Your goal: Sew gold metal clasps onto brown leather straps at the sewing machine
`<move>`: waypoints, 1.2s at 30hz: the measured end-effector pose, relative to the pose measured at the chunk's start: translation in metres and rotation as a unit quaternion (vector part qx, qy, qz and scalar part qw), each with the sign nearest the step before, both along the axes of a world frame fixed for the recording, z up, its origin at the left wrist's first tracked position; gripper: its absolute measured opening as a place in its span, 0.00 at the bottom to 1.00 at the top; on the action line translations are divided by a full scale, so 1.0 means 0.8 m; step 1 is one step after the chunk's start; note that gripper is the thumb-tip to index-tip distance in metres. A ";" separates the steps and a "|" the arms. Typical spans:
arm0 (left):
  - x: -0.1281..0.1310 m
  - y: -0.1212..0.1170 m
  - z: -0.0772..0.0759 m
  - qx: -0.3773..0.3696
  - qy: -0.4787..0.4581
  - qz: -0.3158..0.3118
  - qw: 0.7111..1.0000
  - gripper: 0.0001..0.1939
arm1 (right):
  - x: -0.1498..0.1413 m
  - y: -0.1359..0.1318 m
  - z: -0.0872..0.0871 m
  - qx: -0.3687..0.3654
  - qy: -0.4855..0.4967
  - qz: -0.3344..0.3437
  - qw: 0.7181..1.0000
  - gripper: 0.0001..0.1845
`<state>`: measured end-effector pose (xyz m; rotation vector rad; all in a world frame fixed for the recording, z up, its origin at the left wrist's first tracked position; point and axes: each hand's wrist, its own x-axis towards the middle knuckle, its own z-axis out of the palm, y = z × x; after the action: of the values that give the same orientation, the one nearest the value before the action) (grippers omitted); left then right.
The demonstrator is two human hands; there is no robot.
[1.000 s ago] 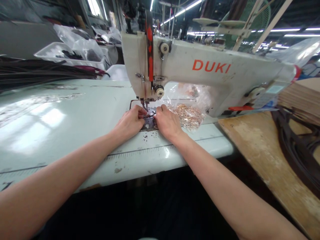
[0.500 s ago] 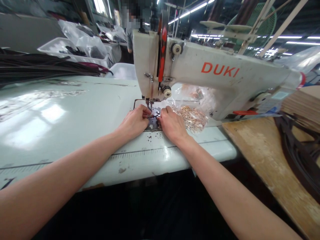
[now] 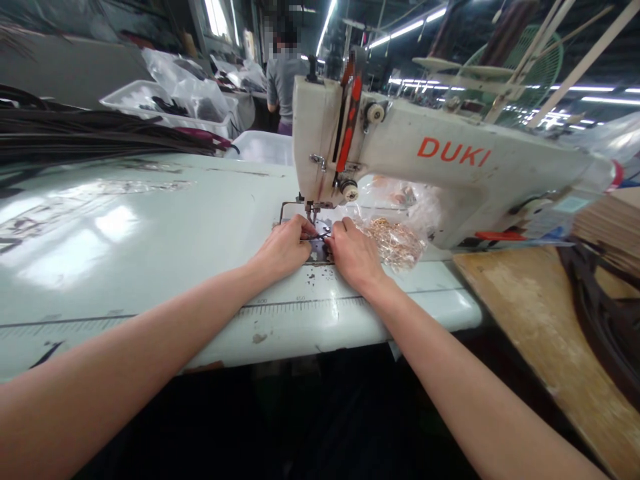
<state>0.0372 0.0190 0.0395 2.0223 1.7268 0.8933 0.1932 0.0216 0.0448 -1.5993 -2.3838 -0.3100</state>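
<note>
A: In the head view, where are the hands?
B: Side by side in the middle, close under the needle end of the white sewing machine (image 3: pixel 400 137). The left hand (image 3: pixel 285 247) is on the left of the needle, the right hand (image 3: pixel 356 255) on the right.
A: How are the fingers?
B: On the left hand, thumb and fingertips are drawn together on a small dark strip (image 3: pixel 323 235). The right hand's fingers are curled in, pinching the strip's right end. Some fingertips are hidden, so I can't tell the exact grip.
A: And the strip itself?
B: It spans the small gap between the hands, over the worn metal plate (image 3: pixel 319 255), just on the near side of the needle.
A: What lies about them?
B: Just to the right of the right hand, a clear bag (image 3: pixel 397 243) with gold-coloured pieces, on the pale table (image 3: pixel 150 260). Far left, a pile of dark strips (image 3: pixel 95 137), and beyond it a white bin (image 3: pixel 220 127).
A: On the right?
B: A wooden board (image 3: pixel 520 300) with dark straps (image 3: pixel 595 320) on it. Far off, behind the machine's left end, stands a person (image 3: pixel 285 83) in grey.
</note>
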 end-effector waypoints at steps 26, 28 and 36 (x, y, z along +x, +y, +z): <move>-0.015 -0.004 0.003 0.023 0.042 0.068 0.997 0.08 | 0.000 -0.007 0.002 0.012 -0.013 -0.034 0.999 0.07; -0.012 -0.009 0.004 0.028 0.066 0.061 0.996 0.08 | -0.001 -0.008 0.002 0.013 -0.012 -0.037 0.999 0.07; -0.008 -0.023 0.005 0.056 0.151 0.015 0.987 0.07 | 0.000 -0.017 0.006 0.014 0.029 -0.027 0.999 0.07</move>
<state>0.0311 0.0004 0.0435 2.3102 1.9037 0.7385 0.1934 0.0078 0.0497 -1.6399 -2.2864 -0.3019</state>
